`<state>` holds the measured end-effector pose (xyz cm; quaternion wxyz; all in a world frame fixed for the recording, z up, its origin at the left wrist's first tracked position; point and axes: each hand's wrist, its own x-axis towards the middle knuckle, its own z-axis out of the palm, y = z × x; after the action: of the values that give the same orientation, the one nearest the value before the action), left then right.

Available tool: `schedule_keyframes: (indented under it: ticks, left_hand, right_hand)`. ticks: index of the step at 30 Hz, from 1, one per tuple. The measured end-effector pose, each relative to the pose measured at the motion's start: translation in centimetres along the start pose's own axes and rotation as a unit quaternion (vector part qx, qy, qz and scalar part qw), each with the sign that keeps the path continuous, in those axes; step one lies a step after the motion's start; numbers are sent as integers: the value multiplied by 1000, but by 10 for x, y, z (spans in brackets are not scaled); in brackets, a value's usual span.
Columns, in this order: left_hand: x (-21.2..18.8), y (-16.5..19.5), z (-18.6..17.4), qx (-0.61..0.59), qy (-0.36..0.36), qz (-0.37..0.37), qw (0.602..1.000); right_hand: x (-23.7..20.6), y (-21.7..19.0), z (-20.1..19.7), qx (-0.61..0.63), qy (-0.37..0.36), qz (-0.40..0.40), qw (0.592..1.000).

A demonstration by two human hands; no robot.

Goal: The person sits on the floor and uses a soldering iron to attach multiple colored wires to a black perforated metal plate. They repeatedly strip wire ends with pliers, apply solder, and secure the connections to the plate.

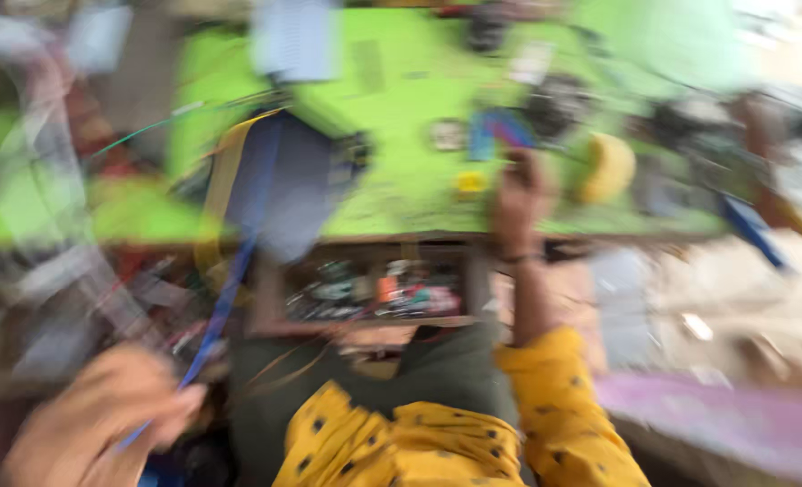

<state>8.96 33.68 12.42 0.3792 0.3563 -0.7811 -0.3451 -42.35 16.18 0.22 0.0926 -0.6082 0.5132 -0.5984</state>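
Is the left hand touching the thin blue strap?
Touching. The head view, though blurred, shows the thin blue strap running down into the left hand, ending between its fingers.

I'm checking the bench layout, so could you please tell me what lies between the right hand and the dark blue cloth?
In the blurred head view, mostly bare green table top separates right hand from dark blue cloth; a small yellow object sits near the hand.

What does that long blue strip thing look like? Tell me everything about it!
The blue strip is long, thin and flat, like a ribbon or strap, though the blur hides its material. It runs slanting from the green table top down past the table's edge to the lower left. There its lower end sits between the fingers of the left hand, which seem to pinch it. Near the top it lies beside a yellowish strip and a dark blue-grey piece.
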Motion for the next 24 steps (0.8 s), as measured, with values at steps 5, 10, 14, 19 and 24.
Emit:
schedule_keyframes:
  ticks: [5, 10, 14, 19, 24]
  left_hand:
    - [30, -119, 126, 37, -182, 269, 945]
    - [10, -148, 201, 138, -286, -41, 947]
    - [8, -129, 192, 172, -234, -47, 956]
    - [29, -38, 136, 189, -2, 35, 981]
    - [49, 42, 120, 123, 25, 4, 992]
  right_hand:
    - [9, -10, -16, -35, 36, 113, 992]
    - [14, -34, -22, -43, 30, 102, 993]
    - [17, -34, -19, -25, 35, 82, 996]
    - [-11, -71, -21, 39, 58, 95, 993]
    - [-95, -168, -11, 51, -216, 123, 967]
